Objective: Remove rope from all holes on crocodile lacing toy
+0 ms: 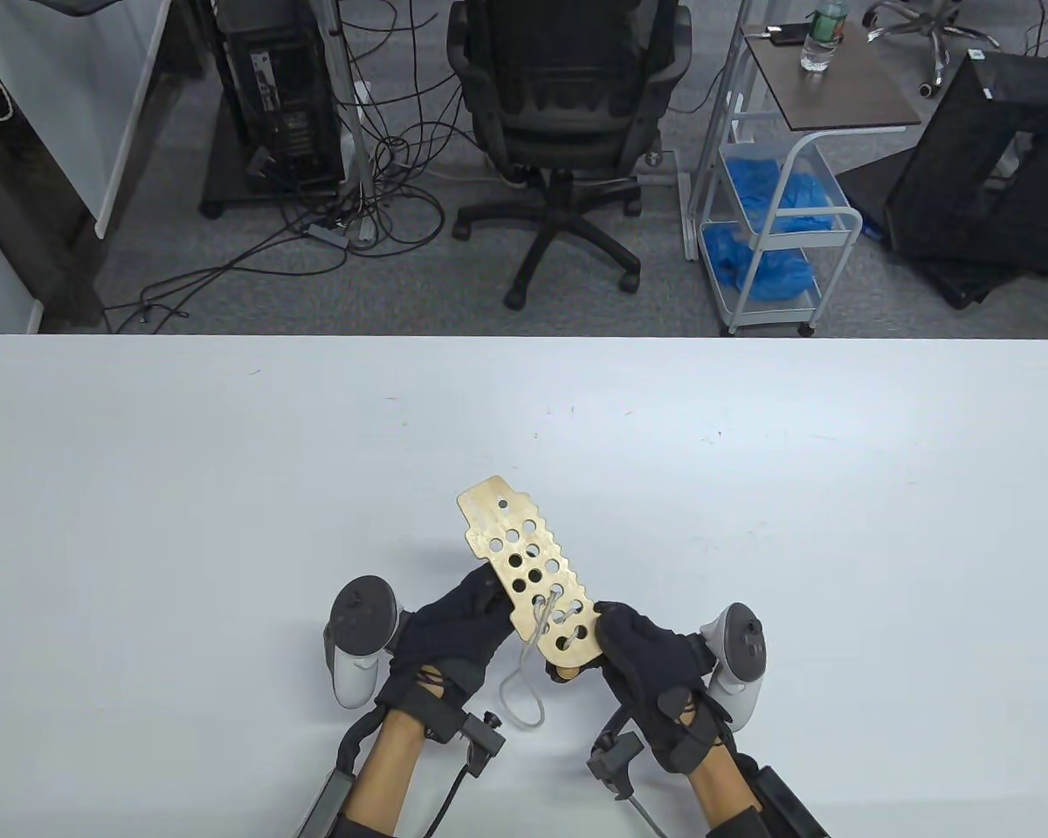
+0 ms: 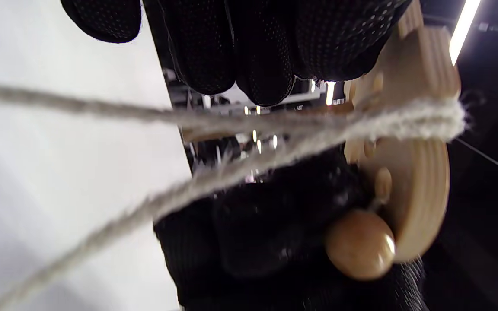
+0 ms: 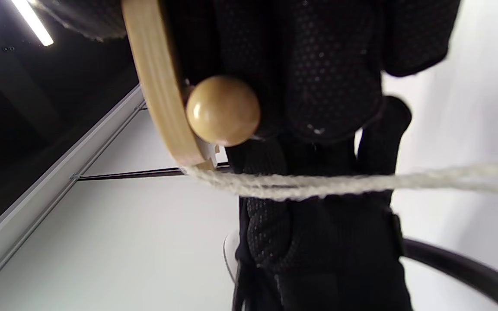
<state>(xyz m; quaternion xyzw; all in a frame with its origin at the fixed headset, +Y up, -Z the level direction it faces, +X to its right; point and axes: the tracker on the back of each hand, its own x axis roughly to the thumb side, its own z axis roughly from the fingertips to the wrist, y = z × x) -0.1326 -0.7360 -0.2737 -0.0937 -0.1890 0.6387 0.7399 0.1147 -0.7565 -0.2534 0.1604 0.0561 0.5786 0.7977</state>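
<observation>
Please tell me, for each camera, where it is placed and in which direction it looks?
Table view: above, looking down at the white table; both gloved hands hold the pale wooden lacing board.
Left wrist view: under the left hand, looking up at the board's edge.
Right wrist view: under the right hand, looking up.
Wrist views share the round wooden bead and grey rope.

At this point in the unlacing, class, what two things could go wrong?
The rope is laced only through the holes nearest the right hand; its slack loop hangs toward the table and could snag. The wooden bead sits against the crocodile board and may jam at a hole.
</observation>
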